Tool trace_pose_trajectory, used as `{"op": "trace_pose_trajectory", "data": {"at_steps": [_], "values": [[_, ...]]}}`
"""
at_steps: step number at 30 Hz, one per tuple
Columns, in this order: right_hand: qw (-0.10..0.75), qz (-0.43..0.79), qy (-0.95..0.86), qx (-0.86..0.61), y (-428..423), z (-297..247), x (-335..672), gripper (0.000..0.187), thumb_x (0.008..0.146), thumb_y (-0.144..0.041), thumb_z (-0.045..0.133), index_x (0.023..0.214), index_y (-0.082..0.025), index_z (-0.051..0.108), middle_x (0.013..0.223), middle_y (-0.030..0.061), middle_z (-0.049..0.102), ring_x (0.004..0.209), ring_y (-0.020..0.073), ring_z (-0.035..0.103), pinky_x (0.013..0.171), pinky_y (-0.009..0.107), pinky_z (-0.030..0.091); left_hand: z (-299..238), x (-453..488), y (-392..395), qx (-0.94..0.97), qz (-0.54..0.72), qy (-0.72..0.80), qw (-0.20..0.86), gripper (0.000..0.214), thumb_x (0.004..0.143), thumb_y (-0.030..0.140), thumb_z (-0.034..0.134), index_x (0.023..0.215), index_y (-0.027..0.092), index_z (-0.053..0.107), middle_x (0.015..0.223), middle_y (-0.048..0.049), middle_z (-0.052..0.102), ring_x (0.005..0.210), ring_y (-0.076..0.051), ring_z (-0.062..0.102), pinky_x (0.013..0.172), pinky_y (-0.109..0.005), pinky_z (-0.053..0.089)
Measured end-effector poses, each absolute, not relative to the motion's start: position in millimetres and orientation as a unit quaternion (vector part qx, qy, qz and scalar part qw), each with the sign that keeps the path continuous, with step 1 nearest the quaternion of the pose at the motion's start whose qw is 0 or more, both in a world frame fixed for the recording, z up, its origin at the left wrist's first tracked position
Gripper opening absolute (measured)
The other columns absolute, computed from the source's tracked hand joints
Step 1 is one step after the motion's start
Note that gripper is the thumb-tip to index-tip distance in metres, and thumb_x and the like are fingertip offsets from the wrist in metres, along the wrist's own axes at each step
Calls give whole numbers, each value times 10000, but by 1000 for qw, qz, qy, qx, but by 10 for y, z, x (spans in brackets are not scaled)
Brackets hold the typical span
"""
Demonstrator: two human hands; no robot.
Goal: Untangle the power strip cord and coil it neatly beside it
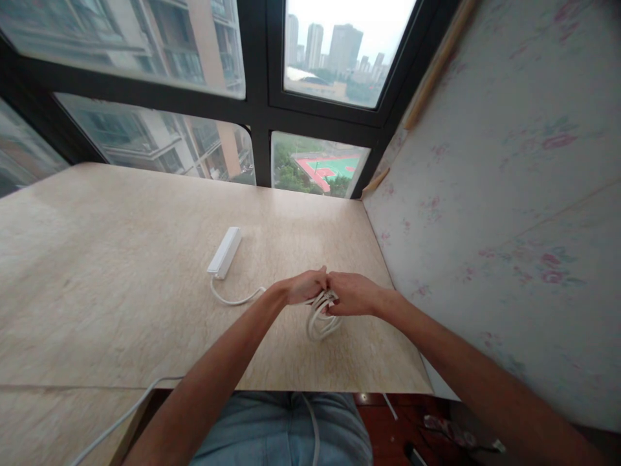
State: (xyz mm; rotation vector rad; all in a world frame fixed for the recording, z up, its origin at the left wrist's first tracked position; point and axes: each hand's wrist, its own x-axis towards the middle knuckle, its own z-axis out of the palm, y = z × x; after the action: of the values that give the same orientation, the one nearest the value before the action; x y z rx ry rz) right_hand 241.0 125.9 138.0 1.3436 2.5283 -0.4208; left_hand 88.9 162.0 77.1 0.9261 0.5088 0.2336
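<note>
A looped bundle of white cable (317,323) hangs between my two hands above the sill. My left hand (306,287) is closed at the top of the loops, with its fingers meeting those of the other hand. Wrapped round the bundle from the right is my right hand (353,293), also closed. From the loops the cable runs left, partly behind my left wrist, to a white power strip (226,252) lying on the sill. Exactly how the fingers grip the strands is partly hidden.
The beige marble-look windowsill (121,272) ends at a front edge near my body. Dark-framed windows (262,110) stand behind it, and a flowered wall (485,194) bounds the right. Another pale cable (126,414) crosses the edge at lower left. Items lie on the reddish floor (383,433).
</note>
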Motion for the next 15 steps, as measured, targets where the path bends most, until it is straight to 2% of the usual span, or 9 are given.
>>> {"op": "trace_pose_trajectory", "data": {"at_steps": [2,5,8,11,13,15], "values": [[125,-112,864,474,1257,1363,2381,379,749,-423,643,978,-120,631,968,124,672,891,280,645,659,308,460,765,886,1627,433,110,229,865,228,679,336,467,669,114,519,632,-91,570,516,-146,506,525,-261,378],[158,-76,855,488,1245,1341,2334,254,824,-272,525,978,-109,643,958,144,676,879,287,656,648,313,460,784,892,1616,463,75,221,855,412,769,450,410,648,87,561,640,-140,576,530,-170,525,553,-284,398],[177,-56,852,490,1238,1327,2320,267,849,-185,428,977,-117,652,954,133,680,856,284,662,640,323,460,816,901,1594,491,64,282,822,488,795,513,415,668,75,590,566,-126,548,516,-180,533,559,-288,414],[173,-41,859,480,1236,1348,2345,268,865,-220,428,986,-132,650,939,114,682,836,278,662,632,321,448,854,847,1607,507,120,362,773,453,765,483,536,947,80,632,615,-79,596,563,-175,572,625,-288,452],[172,-30,862,476,1243,1398,2391,240,850,-215,443,949,-145,651,931,106,680,830,264,658,630,307,429,896,735,1647,523,159,398,736,527,762,471,573,1156,122,591,767,-80,657,675,-178,621,701,-288,465],[173,-20,857,485,1268,1474,2472,207,823,-193,456,891,-153,648,927,105,675,836,249,649,636,294,406,958,561,1706,560,170,402,704,562,784,496,563,1230,154,573,986,-111,672,873,-199,645,806,-294,457]]}}
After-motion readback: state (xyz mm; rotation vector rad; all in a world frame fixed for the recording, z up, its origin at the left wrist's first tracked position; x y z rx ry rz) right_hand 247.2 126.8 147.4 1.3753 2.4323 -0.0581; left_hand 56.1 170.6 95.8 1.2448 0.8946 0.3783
